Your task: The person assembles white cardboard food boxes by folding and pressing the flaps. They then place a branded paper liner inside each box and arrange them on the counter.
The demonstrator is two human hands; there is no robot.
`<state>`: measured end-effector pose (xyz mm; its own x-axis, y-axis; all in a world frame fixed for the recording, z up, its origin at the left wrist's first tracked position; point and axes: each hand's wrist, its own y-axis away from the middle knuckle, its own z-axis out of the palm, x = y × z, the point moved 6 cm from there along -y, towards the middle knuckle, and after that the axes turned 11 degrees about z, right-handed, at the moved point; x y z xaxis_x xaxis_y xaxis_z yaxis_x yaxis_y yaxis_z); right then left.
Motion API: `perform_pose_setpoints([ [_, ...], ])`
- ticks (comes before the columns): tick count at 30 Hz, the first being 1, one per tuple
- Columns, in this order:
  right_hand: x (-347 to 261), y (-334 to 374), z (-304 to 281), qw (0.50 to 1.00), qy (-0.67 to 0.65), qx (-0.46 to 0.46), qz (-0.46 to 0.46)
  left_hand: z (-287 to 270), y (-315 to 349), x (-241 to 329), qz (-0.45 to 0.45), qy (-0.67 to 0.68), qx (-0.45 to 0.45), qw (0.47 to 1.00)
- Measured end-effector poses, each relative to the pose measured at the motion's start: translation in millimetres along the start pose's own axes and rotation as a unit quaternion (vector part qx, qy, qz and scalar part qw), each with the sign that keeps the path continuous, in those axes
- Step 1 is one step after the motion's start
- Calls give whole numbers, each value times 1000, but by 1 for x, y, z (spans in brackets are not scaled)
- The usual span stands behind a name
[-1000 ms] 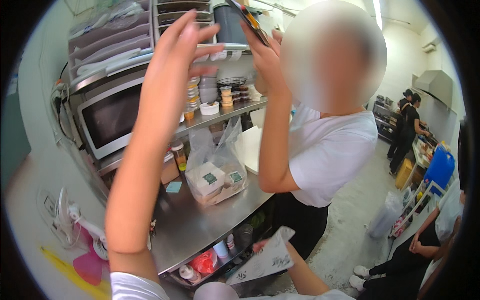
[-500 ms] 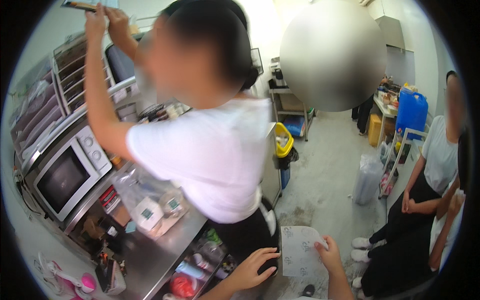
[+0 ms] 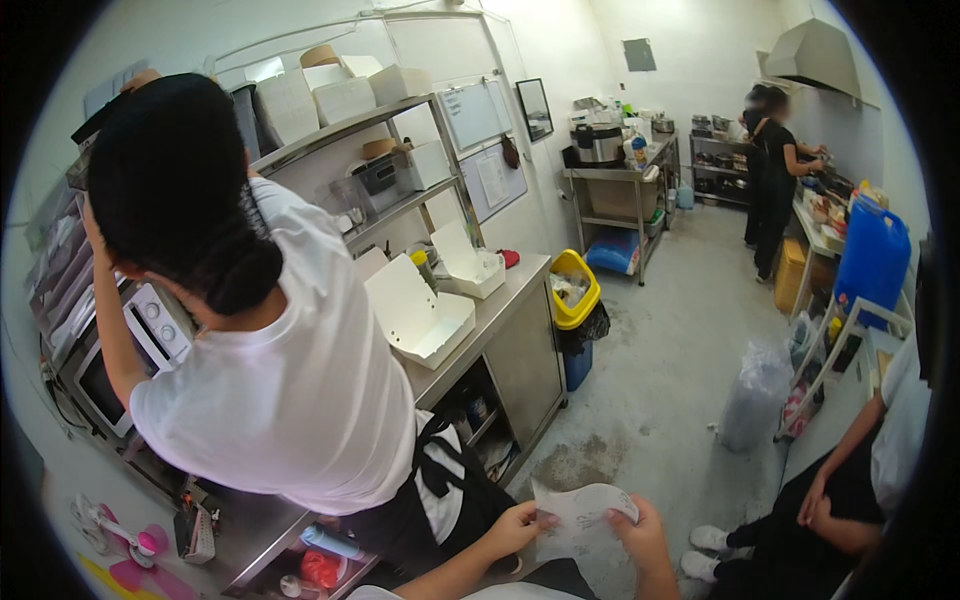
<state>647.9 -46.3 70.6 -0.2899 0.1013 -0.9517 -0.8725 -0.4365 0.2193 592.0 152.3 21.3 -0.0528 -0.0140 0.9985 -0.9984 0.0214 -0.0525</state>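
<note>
A thin white paper sheet (image 3: 575, 535) with grey printing is stretched between my hands at the bottom of the head view, its upper edge curling. My left hand (image 3: 518, 530) pinches the sheet's left edge. At the right edge my right hand (image 3: 640, 535) grips it, thumb on top. Just left of my hands stands a co-worker in a white shirt (image 3: 290, 360) and a black apron, back turned, arms raised toward the shelf; what those hands touch is mostly hidden.
Open white boxes (image 3: 425, 320) stand on the steel counter (image 3: 505, 315), beyond the co-worker. A yellow-rimmed bin (image 3: 577, 290) sits at its end. Seated people are on the right, near a bagged bundle (image 3: 752, 400) and a blue jug (image 3: 872, 262). Two people stand at the far right.
My left hand, open beside the paper before, has closed on its left edge. The co-worker has turned further away and stands farther left in view. My view has shifted, showing the counter's boxes.
</note>
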Motion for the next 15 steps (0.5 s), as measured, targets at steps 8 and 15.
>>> perform_pose_setpoints([
  [8,-100,-170,26,948,273,-110,-123,-107,-98,14,123,7,273,954],
  [15,-256,-311,109,869,332,-224,-291,-216,-173,44,201,225,500,812],
])
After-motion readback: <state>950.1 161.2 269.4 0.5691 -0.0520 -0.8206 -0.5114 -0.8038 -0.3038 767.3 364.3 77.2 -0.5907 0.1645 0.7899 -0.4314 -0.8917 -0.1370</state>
